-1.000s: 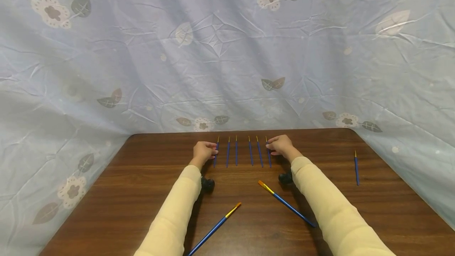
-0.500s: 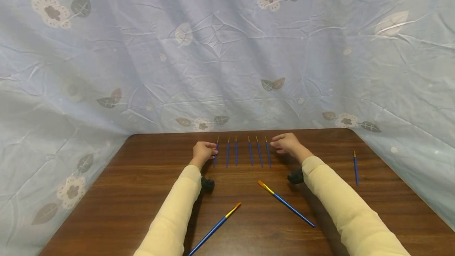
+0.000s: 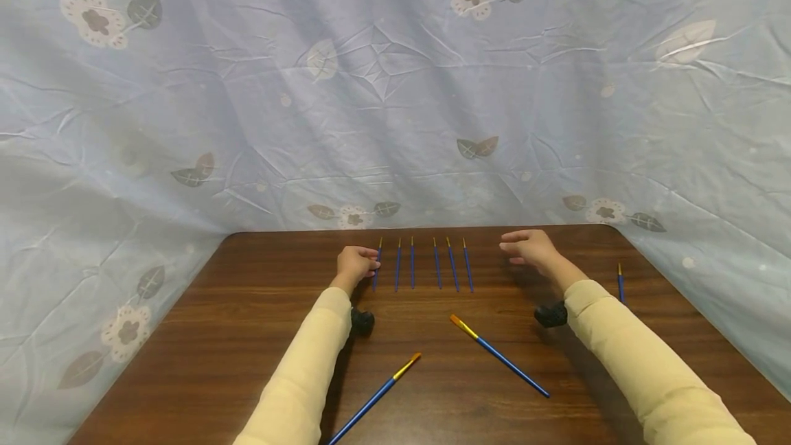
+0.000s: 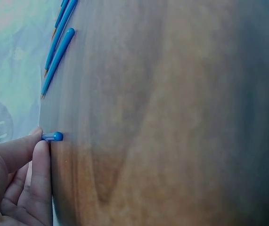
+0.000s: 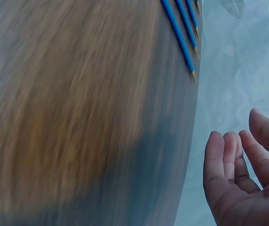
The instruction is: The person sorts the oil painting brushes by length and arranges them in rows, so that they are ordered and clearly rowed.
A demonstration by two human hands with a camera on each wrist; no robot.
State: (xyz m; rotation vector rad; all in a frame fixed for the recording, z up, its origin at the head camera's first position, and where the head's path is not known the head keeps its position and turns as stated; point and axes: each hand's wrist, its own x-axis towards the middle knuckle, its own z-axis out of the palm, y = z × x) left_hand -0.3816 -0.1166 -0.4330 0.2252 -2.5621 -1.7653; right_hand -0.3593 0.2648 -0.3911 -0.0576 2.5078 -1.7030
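At the far side of the table, my left hand [image 3: 355, 264] pinches the leftmost thin blue paintbrush [image 3: 375, 281] between thumb and fingers. The left wrist view shows only the rounded blue handle end [image 4: 53, 136] sticking out from the fingertips. To its right, several more thin paintbrushes [image 3: 453, 266] lie side by side, their tips towards the curtain. My right hand [image 3: 533, 250] is held over the table right of this row, fingers loosely bent and apart from the thumb. Nothing is between them in the right wrist view, where the row's nearest brushes [image 5: 181, 42] appear at the top.
Two larger blue brushes lie slanted nearer me, one left of centre [image 3: 373, 400] and one right of centre [image 3: 503, 360]. A thin brush [image 3: 621, 283] at the far right is partly behind my right sleeve. A floral curtain [image 3: 383, 122] hangs behind the brown table [image 3: 247, 314].
My right hand has left the rightmost brush of the row and moved away to the right. That brush stays on the table. My left hand keeps its place at the leftmost brush.
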